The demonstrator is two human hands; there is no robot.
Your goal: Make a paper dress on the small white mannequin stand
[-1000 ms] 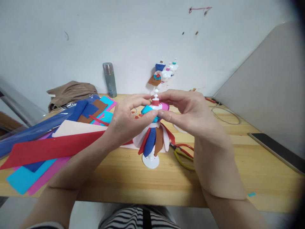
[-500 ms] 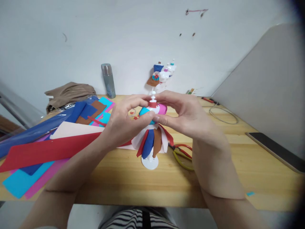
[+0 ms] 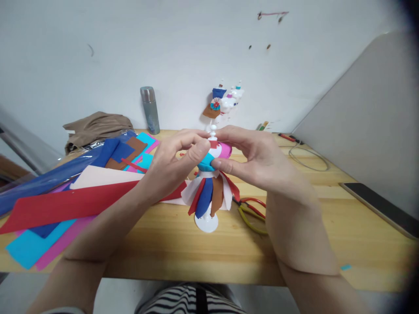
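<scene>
Miniature dress form (image 3: 208, 174) upright on table (image 3: 157, 244): petal skirt (image 3: 206, 196) and red collar (image 3: 213, 144) on, chest (image 3: 214, 152) partly bare. Right hand (image 3: 258, 159) grips cyan bodice cloth (image 3: 205, 163); left hand (image 3: 175, 161), fingers bent, grip uncertain.

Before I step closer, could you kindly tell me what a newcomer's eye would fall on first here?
Probably the small dress form in bright strips, at the centre between the left hand and right hand. Next comes the colourful heap on the left of the table, with a long red strip across it. Behind the dress form, small decorated pieces show against the pale wall.
</scene>
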